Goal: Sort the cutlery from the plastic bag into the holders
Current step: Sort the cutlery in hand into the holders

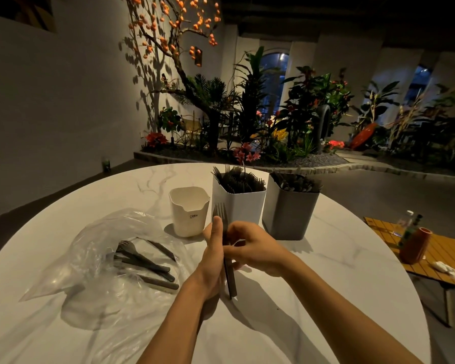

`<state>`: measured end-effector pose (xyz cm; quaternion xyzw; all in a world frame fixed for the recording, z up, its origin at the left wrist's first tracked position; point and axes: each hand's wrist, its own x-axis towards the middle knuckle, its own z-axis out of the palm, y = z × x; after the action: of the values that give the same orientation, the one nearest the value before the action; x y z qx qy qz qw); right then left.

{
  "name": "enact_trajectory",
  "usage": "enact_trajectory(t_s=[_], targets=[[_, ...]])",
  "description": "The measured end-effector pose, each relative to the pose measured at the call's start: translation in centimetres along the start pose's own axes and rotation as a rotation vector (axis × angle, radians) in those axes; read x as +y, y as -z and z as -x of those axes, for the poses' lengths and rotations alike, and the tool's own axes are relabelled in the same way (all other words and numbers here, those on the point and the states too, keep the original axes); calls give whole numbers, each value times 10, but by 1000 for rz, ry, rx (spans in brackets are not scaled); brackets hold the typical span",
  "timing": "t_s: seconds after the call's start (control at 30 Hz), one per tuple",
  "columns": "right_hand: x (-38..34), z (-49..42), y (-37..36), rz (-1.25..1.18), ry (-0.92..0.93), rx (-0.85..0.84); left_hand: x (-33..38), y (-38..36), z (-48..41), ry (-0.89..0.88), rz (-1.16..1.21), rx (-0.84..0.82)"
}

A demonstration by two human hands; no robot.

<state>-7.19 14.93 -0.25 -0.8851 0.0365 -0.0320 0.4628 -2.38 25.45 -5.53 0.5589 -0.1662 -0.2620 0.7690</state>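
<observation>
Both hands meet over the middle of the white marble table [313, 271], holding a small bundle of dark forks [221, 211] upright, tines up, handle ends near the tabletop. My left hand [212, 254] grips the bundle from the left and my right hand [252, 246] pinches it from the right. Behind stand three holders: a short cream holder [188, 214] with nothing showing above its rim, a tall white holder [241, 203] full of dark forks, and a grey holder [288, 214] with dark cutlery. At left lies the clear plastic bag [90, 258] with several dark cutlery pieces [145, 262] on it.
A low wooden side table [431, 254] with an orange cup [415, 244] and a bottle stands to the right, below the marble table's edge. Beyond the table is a planted bed with a tree.
</observation>
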Motion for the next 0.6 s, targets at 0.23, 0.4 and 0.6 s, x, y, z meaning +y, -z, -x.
enact_trajectory(t_s=[0.23, 0.4, 0.6], targets=[[-6, -1, 4, 74, -21, -20, 1, -4, 2, 71, 91, -51], [-8, -2, 0, 131, -37, 39, 0, -4, -1, 88, 124, -50], [-15, 2, 3, 158, -4, 56, -3, 1, -1, 97, 154, -47]])
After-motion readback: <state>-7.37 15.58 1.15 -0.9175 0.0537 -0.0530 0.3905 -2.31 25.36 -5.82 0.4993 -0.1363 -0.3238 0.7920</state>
